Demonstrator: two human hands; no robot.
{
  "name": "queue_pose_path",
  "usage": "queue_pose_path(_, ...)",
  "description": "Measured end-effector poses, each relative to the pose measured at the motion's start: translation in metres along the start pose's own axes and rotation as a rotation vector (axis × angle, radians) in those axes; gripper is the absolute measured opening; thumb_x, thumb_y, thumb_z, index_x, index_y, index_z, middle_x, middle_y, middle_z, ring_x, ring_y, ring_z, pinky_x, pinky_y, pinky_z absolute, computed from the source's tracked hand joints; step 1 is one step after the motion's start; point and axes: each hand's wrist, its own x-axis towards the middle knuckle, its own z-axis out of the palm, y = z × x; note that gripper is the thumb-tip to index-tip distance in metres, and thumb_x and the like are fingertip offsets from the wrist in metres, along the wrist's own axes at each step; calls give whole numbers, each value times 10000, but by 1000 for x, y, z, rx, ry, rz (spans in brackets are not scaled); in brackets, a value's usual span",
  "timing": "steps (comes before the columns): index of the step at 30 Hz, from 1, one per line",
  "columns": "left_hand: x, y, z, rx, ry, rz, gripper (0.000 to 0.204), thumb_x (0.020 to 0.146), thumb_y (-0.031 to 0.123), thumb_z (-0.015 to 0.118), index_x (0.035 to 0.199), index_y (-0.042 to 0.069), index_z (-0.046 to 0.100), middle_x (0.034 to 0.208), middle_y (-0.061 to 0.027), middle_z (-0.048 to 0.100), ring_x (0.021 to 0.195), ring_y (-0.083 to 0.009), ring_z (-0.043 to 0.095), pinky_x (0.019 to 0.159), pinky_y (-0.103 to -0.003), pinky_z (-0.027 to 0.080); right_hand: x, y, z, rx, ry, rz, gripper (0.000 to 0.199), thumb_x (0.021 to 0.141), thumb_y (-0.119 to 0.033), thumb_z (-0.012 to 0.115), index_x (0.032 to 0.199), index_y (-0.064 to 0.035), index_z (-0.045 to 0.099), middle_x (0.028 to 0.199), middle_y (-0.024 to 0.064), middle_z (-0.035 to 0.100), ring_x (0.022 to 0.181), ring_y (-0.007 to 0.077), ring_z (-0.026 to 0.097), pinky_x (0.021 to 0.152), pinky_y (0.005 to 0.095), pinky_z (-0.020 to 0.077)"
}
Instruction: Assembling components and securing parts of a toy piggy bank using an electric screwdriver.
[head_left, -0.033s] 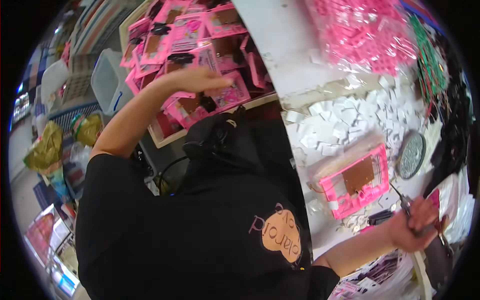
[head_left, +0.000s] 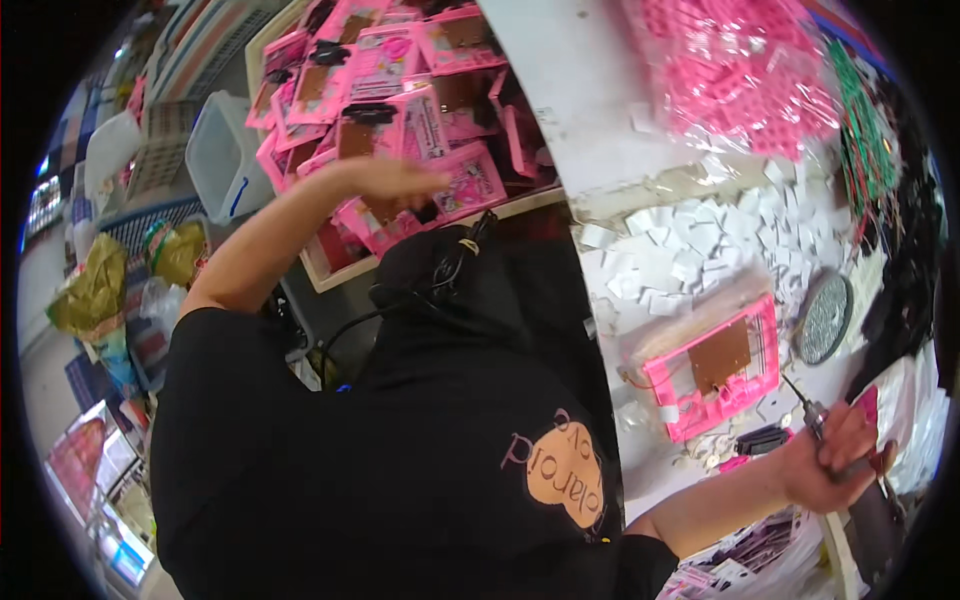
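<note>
My left hand (head_left: 395,182) reaches over a bin of pink plastic frames (head_left: 470,185), fingers stretched out and pointing right. It appears to hold nothing; whether it touches the frames beneath, I cannot tell. My right hand (head_left: 835,458) is closed around an electric screwdriver (head_left: 814,416) with a silver collar and a long thin bit pointing up and left. Close to that bit, on the white table, lies a pink frame (head_left: 685,425) with a brown panel (head_left: 720,357) and a wire at its left side. The frame rests tilted on a clear-wrapped stack.
White paper pieces (head_left: 690,245) are scattered behind the frame. A round grey textured disc (head_left: 826,318) lies right of it. Farther back are a clear bag of pink parts (head_left: 740,80) and green wires (head_left: 868,150). A translucent tub (head_left: 222,150) stands left of the bin.
My left hand has drawn back slightly toward me over the bin. The right hand and screwdriver stay nearly in place, and the whole view has shifted a little.
</note>
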Motion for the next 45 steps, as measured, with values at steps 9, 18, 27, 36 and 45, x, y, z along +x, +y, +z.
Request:
queue_pose_path(9,-29,-49,58,-410,-85,-35,956,933,801,296,1504,43,417,1483,-181,439,1226,-313,552,1068,-493,421,-16,-9,18,-30,-81,60,325,970,-236,562,1231,-44,595,652,-44,356,579,70,330,595,271,284)
queue_pose_path(18,-62,-27,70,-221,94,293,797,1015,651,374,1225,-83,603,997,-101,604,896,-183,591,736,-306,530,-22,-28,3,-110,69,117,291,955,-210,610,1196,-47,588,690,-33,358,620,86,336,604,281,277)
queue_pose_path(27,-86,-36,70,-132,93,376,819,1001,670,384,1194,-89,623,963,-120,634,862,-181,611,758,-326,531,-25,-42,-15,-212,139,115,309,951,-179,619,1230,-81,531,731,-18,385,631,94,363,634,294,308)
queue_pose_path(36,-32,-39,64,63,164,371,813,960,698,452,1196,-47,676,1020,-181,699,971,-253,664,836,-368,521,-33,-51,-53,-444,320,181,292,926,-267,627,1036,3,625,880,59,546,812,182,534,780,349,447)
queue_pose_path(45,-80,92,63,664,311,764,227,886,204,658,981,0,690,832,-167,656,813,-350,647,741,-411,520,-94,-33,5,-1045,144,505,611,834,29,735,1404,-4,518,1278,135,637,1058,187,619,857,303,539)
